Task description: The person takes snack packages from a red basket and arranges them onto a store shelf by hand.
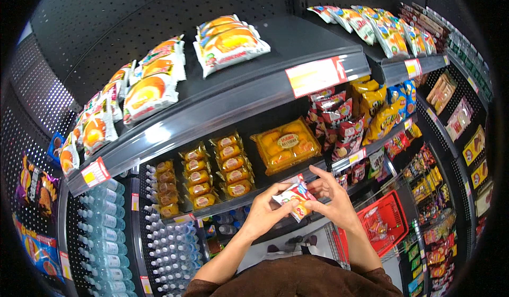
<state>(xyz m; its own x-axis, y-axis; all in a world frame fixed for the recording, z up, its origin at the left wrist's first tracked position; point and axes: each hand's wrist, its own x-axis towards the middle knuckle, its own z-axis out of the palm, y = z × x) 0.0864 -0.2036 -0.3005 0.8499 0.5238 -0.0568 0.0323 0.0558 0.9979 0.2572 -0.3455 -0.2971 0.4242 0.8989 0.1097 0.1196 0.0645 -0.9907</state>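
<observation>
Between my two hands is a small, colourful plastic snack packet (296,200), held in front of my body. My left hand (267,209) grips its left side, with the thumb across the front. The thumb of my right hand (332,201) presses on its lower right edge, while the other fingers are spread and raised. Just beyond my hands, a large clear pack of round yellow cakes (288,144) lies on the middle shelf. Left of it stand rows of small wrapped cakes (234,166).
The upper shelf (238,84) carries several packaged breads (230,44). Bagged snacks (350,126) fill the shelf to the right. A red shopping basket (383,223) with packets inside sits at my lower right, by a wire rack. Water bottles (109,237) stand at lower left.
</observation>
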